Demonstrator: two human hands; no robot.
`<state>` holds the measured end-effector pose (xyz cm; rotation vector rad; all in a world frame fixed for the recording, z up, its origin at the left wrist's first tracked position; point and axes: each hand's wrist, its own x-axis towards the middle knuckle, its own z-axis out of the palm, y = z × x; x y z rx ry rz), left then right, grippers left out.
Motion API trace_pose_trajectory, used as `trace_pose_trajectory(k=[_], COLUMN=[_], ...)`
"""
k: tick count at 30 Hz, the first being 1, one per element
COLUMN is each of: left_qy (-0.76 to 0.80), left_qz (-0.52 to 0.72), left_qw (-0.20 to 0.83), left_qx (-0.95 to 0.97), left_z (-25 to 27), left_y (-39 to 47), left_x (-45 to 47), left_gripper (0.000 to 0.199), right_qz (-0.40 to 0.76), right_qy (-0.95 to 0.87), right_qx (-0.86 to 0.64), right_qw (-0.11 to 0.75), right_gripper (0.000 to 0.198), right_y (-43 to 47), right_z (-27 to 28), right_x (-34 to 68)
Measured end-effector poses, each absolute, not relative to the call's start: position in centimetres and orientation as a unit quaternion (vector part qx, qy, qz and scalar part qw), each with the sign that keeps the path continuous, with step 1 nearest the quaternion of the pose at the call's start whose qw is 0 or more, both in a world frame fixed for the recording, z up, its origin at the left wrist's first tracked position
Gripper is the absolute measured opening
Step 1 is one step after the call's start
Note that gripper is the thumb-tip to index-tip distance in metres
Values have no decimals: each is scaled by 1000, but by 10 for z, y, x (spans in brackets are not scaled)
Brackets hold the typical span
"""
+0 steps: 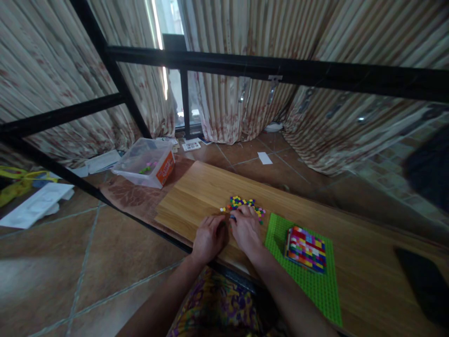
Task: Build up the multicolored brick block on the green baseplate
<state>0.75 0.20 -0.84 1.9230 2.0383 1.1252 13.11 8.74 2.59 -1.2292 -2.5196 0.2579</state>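
Note:
A pile of small coloured toy bricks [238,201] lies on the wooden board. My right hand [246,229] is at the near side of the pile, its fingers pinched around what looks like a small blue brick [232,216]. Close by on the left, my left hand [209,238] rests low over the board with its fingers curled together; whatever it may hold is hidden. To the right of my right hand is a green studded baseplate [301,285]. A block of multicoloured bricks [307,248], built up in layers, sits on it.
A clear plastic box [140,157] with an orange label and a few bricks inside stands beyond the left end of the wooden board [196,187]. A dark flat object [419,281] lies at the right. Black metal bars [224,60] cross in front of the curtains.

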Motion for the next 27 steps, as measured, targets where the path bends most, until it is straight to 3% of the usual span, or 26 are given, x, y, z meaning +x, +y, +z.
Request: trace_pose_trajectory(k=[6, 18, 27], left_qy=[685, 685, 642], left_qz=[354, 353, 416], left_qw=[66, 51, 26], left_qx=[633, 636, 644], left_z=[-8, -10, 1], left_y=[4, 29, 27], left_x=[9, 20, 46], left_gripper=[30, 26, 30], right_qz=[81, 282, 210], right_qy=[-874, -770, -690], right_qx=[-450, -441, -568], right_qw=[163, 364, 397], right_gripper=[12, 24, 22], right_y=[88, 41, 40], right_z=[22, 40, 43], right_x=[128, 200, 298])
